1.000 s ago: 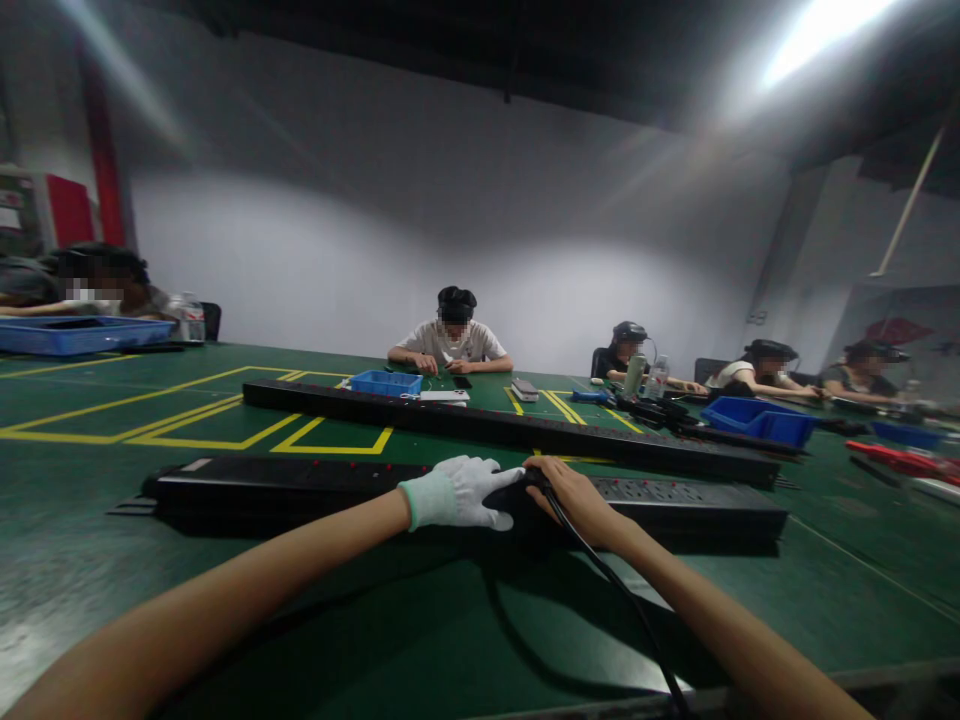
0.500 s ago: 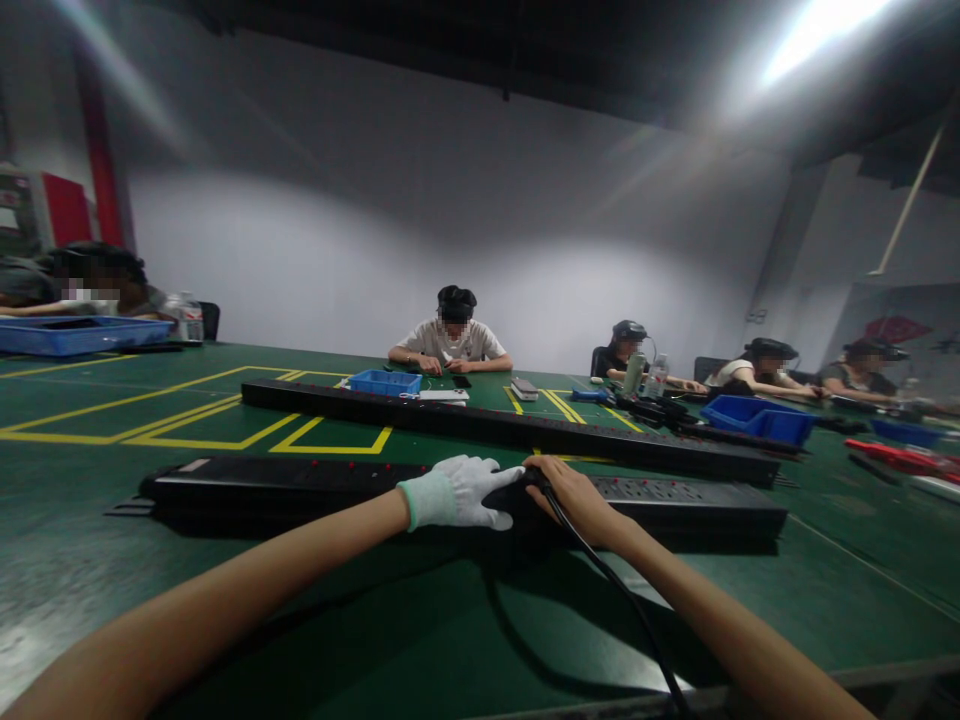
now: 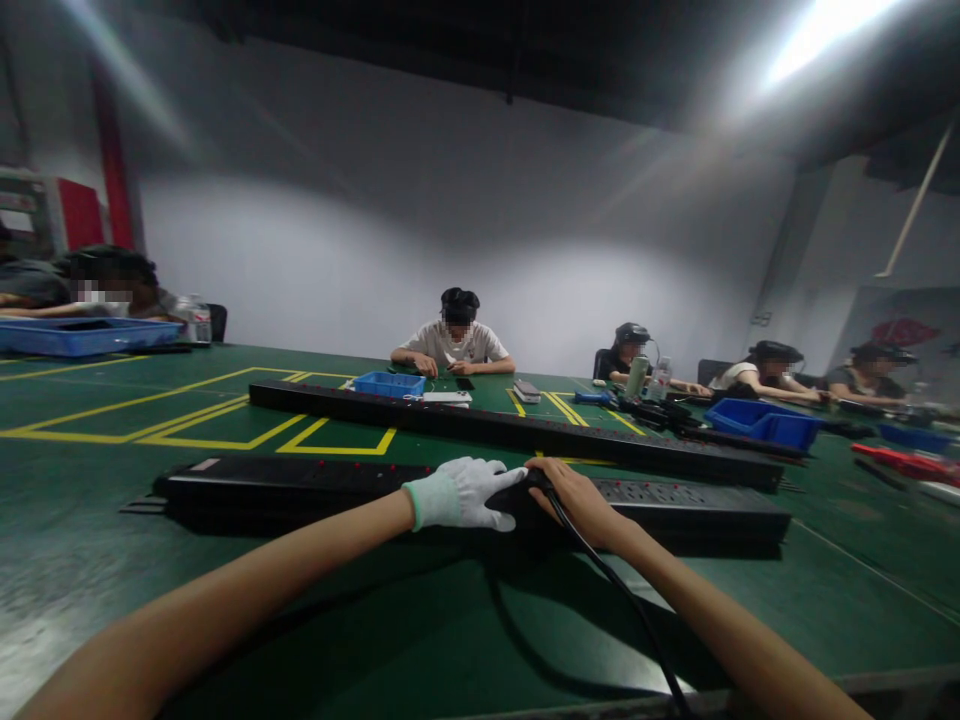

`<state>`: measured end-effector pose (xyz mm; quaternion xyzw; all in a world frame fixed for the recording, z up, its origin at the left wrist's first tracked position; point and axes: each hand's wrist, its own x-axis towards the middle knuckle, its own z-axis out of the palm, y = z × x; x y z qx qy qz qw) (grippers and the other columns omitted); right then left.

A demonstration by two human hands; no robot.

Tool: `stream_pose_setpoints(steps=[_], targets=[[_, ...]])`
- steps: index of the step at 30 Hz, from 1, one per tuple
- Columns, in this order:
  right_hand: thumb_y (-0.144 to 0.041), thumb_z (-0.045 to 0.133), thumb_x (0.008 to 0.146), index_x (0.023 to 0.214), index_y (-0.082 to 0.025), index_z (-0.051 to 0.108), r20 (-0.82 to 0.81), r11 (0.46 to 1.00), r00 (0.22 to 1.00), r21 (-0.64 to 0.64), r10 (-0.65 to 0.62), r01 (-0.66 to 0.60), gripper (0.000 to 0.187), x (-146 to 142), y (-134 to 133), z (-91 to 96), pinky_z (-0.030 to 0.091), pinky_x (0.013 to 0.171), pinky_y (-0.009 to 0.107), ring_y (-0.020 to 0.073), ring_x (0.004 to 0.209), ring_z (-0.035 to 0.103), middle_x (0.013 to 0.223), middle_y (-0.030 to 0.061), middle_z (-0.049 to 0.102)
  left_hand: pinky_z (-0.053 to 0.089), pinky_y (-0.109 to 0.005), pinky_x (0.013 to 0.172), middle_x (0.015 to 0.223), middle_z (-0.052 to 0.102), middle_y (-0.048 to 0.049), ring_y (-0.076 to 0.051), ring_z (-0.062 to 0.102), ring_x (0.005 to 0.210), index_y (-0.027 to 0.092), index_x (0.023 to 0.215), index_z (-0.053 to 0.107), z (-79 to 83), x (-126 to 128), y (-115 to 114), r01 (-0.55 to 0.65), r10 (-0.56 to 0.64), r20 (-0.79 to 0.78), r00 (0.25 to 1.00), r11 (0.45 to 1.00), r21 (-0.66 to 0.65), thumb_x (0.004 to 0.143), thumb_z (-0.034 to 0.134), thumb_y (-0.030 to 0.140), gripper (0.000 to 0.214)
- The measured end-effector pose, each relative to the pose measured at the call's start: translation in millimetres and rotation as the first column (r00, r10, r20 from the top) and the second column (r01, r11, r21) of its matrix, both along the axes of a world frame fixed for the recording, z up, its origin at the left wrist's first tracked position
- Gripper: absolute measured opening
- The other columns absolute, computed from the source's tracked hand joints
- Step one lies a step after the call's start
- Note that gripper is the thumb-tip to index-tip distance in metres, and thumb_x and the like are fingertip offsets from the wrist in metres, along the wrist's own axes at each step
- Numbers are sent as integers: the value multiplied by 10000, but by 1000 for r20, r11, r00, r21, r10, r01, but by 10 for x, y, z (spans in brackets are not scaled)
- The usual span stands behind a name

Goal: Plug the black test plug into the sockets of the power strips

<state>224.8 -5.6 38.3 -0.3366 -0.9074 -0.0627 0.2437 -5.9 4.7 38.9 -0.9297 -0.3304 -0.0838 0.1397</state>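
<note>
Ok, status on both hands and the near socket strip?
Left hand gloved, resting on near socket strip. Right hand bare, gripping black cable. Hands hide strip's middle; second strip lies beyond.

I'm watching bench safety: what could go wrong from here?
The cord in the right hand runs to the near edge of the table, so it might snag. The gloved left hand, close to the cord's held end, might get pinched. A hard push might slide the near power strip toward the far power strip.

A workshop: people [image 3: 459, 347] sit around a yellow-lined green table [image 3: 847, 575] with blue bins [image 3: 766, 424].
</note>
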Motion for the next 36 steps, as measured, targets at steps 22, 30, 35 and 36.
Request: stream_pose_setpoints(steps=[22, 30, 35, 36], targets=[[-281, 461, 904, 1206, -212, 441, -51, 1000, 998, 23, 20, -19, 310, 6, 20, -41, 471, 898, 390, 216, 1030, 569, 1112, 97, 584, 175, -428, 1098, 1459, 274, -134, -273, 224, 1347, 152, 1389, 298, -4, -39, 67, 235, -231, 81, 970, 971, -47, 843, 435, 576, 704], [-277, 454, 904, 1205, -208, 430, -39, 1000, 999, 20, 13, -12, 310, 8, 16, -36, 471, 899, 387, 215, 1037, 566, 1112, 97, 580, 219, -406, 1081, 1477, 237, -105, -272, 253, 1336, 191, 1425, 209, -17, -58, 55, 215, -209, 71, 975, 973, -89, 856, 402, 585, 719], [-279, 465, 896, 1194, -203, 428, -34, 1000, 999, 13, 22, -22, 309, 16, 19, -34, 461, 915, 393, 216, 1045, 563, 1128, 101, 573, 254, -375, 1058, 1464, 270, -112, -260, 320, 1305, 193, 1421, 227, -21, -49, 64, 219, -212, 80, 974, 972, -91, 861, 389, 586, 703], [-278, 463, 897, 1193, -203, 427, -30, 1000, 999, 8, 22, -21, 308, 17, 19, -32, 459, 917, 394, 218, 1048, 560, 1130, 102, 571, 264, -368, 1052, 1461, 278, -117, -260, 332, 1298, 190, 1422, 227, -19, -48, 65, 218, -211, 84, 974, 972, -92, 855, 392, 594, 715]])
